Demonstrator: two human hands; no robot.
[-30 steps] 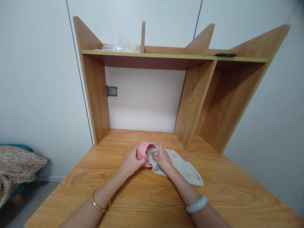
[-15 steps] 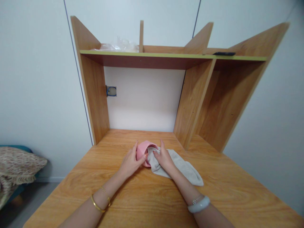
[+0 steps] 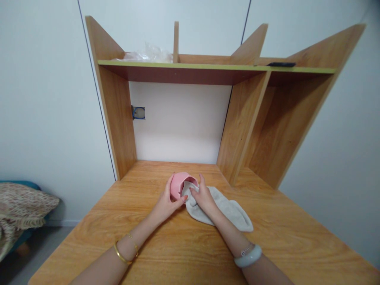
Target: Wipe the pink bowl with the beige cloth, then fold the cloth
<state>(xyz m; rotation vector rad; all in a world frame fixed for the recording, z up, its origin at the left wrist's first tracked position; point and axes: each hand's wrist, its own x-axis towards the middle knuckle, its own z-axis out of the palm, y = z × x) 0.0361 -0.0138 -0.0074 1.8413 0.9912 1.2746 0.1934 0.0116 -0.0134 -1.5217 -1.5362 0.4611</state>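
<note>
A pink bowl [image 3: 177, 183] is tipped on its side above the wooden desk, its opening turned toward the right and toward me. My left hand [image 3: 167, 201] grips it from the left, the thumb at its lower rim. My right hand [image 3: 204, 198] is closed on a light grey cloth [image 3: 230, 209] and presses a bunched end of it into the bowl's mouth. The rest of the cloth trails over the desk to the right, partly under my right forearm. The fingertips inside the cloth are hidden.
The wooden desk [image 3: 178, 253] carries a hutch with upright dividers and a shelf [image 3: 190, 68]. On that shelf lie a clear plastic bag [image 3: 148, 54] and a flat black object [image 3: 281, 64]. An uncovered wall socket box [image 3: 138, 113] is behind. A fringed woven cover [image 3: 23, 206] lies at far left.
The bowl has been raised slightly and turned, so more of its opening shows. The cloth's near end has shifted a little left with my right hand.
</note>
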